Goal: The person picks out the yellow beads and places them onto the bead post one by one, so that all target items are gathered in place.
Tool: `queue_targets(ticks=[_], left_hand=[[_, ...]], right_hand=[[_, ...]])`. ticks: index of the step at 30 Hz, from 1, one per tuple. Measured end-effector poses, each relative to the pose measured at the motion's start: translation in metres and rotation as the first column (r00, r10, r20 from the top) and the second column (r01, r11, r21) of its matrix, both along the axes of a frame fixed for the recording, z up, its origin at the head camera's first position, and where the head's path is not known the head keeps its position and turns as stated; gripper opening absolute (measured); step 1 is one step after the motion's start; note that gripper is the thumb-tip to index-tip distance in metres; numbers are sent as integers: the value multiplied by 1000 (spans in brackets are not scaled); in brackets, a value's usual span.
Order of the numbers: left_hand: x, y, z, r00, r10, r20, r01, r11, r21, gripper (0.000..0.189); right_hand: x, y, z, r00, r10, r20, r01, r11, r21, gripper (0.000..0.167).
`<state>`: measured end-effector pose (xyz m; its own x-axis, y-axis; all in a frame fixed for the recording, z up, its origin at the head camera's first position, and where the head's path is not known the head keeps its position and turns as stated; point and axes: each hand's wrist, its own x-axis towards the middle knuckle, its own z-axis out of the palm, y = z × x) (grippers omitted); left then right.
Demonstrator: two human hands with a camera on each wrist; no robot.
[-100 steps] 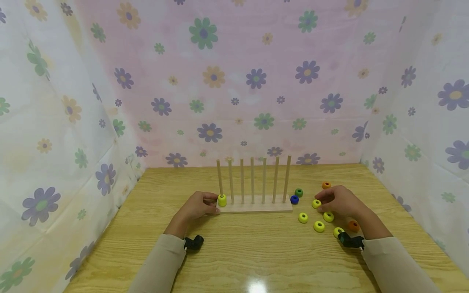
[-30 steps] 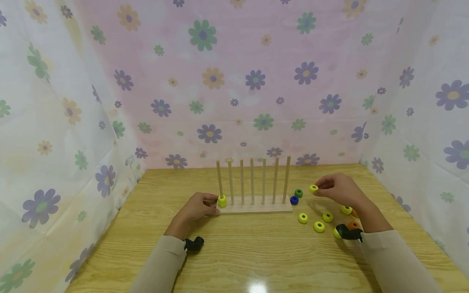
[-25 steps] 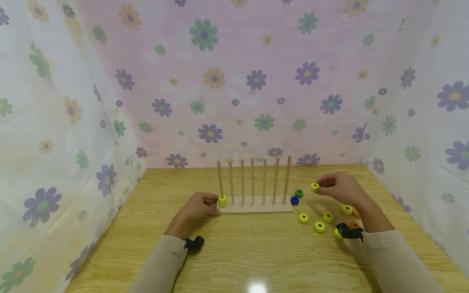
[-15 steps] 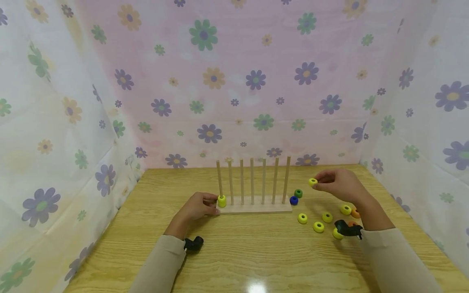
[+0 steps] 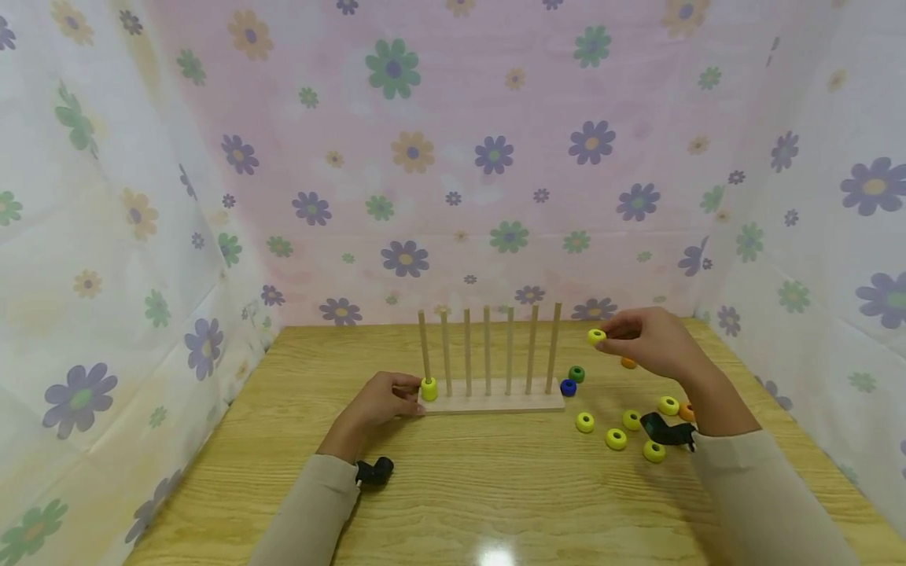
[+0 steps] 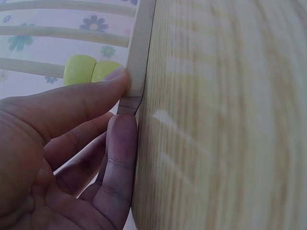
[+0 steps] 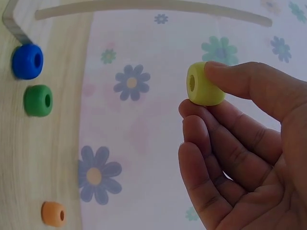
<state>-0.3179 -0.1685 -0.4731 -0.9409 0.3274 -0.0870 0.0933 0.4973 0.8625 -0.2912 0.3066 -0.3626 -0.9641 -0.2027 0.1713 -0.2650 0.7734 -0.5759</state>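
A wooden peg rack (image 5: 495, 403) with a row of several upright pegs stands mid-table. Two yellow beads (image 6: 79, 70) are stacked at the bottom of its leftmost peg. My left hand (image 5: 380, 397) holds the left end of the base, thumb on its front and the other fingers at the end, as the left wrist view shows. Right of the rack and raised off the table, my right hand (image 5: 654, 342) pinches a yellow bead (image 7: 207, 84) between thumb and fingers. The hole of this bead faces up in the head view.
Near the rack's right end lie a blue bead (image 5: 569, 387) and a green bead (image 5: 576, 374). Several yellow beads (image 5: 616, 439) and orange beads (image 5: 628, 362) are scattered to the right, some partly behind the right wrist's camera (image 5: 665, 430). Flowered cloth (image 5: 460, 157) surrounds the table.
My right hand has picked the yellow bead up off the table and raised it, moving up and slightly left. The left hand and rack have stayed in place.
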Motion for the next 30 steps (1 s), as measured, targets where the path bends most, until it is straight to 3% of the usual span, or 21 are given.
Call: queue_targets(ticks=[8, 16, 23, 30], left_hand=[[1, 0, 1, 1000, -9, -2, 9, 1000, 10, 55], [0, 1, 1, 1000, -8, 1, 8, 1000, 12, 54], [2, 0, 1, 1000, -10, 7, 10, 1000, 5, 54], [1, 0, 0, 1000, -13, 11, 13, 1000, 9, 54]], right_hand=[[1, -12, 11, 1000, 2, -22, -2, 1000, -4, 49], [0, -20, 23, 998, 21, -67, -21, 1000, -5, 37], [1, -28, 31, 998, 13, -67, -15, 1000, -19, 39], [-1, -36, 36, 992, 35, -119, -38, 999, -22, 32]])
